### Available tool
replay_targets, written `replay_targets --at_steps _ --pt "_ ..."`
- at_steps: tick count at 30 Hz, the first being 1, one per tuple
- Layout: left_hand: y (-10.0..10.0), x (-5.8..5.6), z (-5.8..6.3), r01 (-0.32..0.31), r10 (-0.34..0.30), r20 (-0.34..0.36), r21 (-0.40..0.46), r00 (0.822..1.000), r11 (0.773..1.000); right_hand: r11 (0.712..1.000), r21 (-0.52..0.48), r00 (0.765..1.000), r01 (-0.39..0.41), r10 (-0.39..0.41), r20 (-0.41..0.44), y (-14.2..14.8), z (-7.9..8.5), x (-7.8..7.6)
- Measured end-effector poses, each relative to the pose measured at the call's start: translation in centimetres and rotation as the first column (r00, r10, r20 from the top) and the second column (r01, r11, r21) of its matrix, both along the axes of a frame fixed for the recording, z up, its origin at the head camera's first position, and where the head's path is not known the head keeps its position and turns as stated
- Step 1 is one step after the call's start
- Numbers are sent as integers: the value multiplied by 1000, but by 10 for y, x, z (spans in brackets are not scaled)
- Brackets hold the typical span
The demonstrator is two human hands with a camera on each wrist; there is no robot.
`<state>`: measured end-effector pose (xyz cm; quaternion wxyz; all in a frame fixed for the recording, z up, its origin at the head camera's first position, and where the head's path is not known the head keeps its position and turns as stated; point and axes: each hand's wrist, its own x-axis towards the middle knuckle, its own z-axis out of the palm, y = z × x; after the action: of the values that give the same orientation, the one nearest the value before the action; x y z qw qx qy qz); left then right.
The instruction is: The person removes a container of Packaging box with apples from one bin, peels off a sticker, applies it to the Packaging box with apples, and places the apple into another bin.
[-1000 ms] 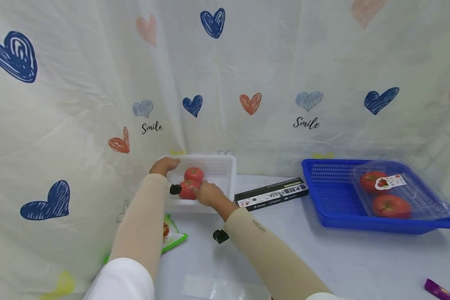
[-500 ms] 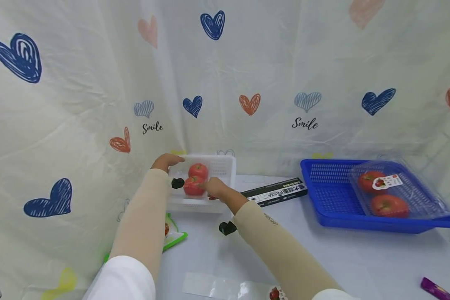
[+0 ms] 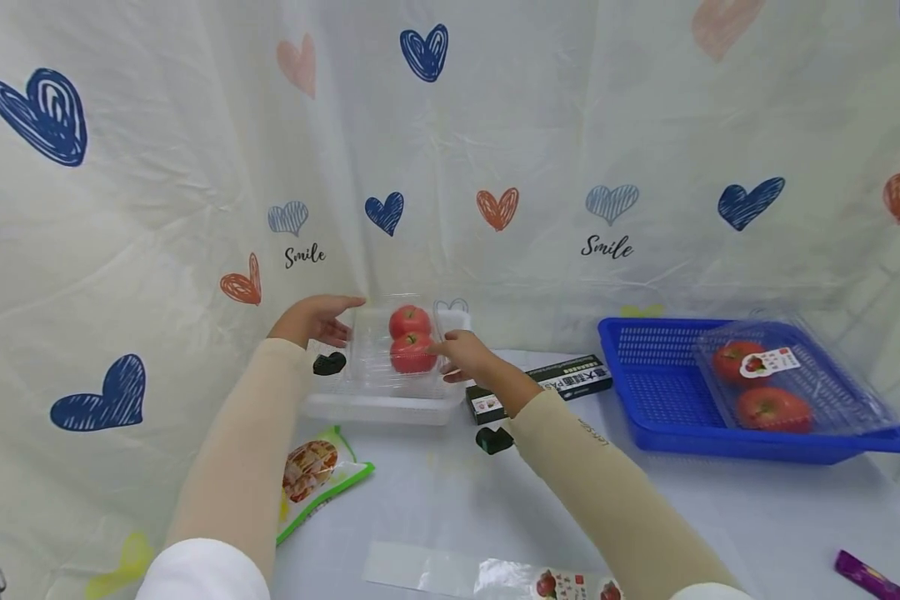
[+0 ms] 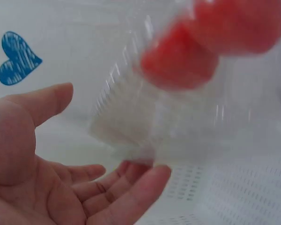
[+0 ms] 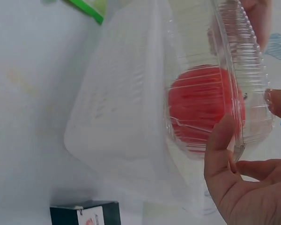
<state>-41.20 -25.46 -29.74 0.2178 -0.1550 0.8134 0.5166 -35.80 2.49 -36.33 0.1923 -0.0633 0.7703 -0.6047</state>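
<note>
From the head view we see a clear clamshell pack holding two red tomatoes, raised just above the white basket that sits on the tabletop near the heart-printed curtain. Our right hand holds the pack's right edge, thumb and fingers curled on the plastic. Our left hand is beside the pack's left edge with its fingers spread, its grip loose on nothing. A black pasta box lies just right of the white basket, and farther right a blue basket carries a second clear pack of tomatoes. A green-edged snack bag lies in front of the white basket, a strip of clear film with a label at the near edge, and a purple wrapper at the far right.

In the left wrist view our left hand lies palm up, fingers relaxed. The blurred clear pack and its red tomatoes hang just past the fingertips; we cannot tell whether they touch it.

In the right wrist view our right hand pinches the ribbed rim of the clear pack, the thumb over its seam. One tomato shows through the plastic, the white basket lies beneath, and a corner of the pasta box shows below.
</note>
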Motion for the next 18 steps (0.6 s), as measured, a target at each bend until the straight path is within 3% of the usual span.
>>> replay_targets --at_steps 10,18 --pt "-1 8 0 165 -160 -76 80 984 983 999 2 999 -34 34 -37 34 23 24" --pt "-6 11 -9 168 -152 -122 143 981 975 993 -65 994 -98 94 -60 49 24 45"
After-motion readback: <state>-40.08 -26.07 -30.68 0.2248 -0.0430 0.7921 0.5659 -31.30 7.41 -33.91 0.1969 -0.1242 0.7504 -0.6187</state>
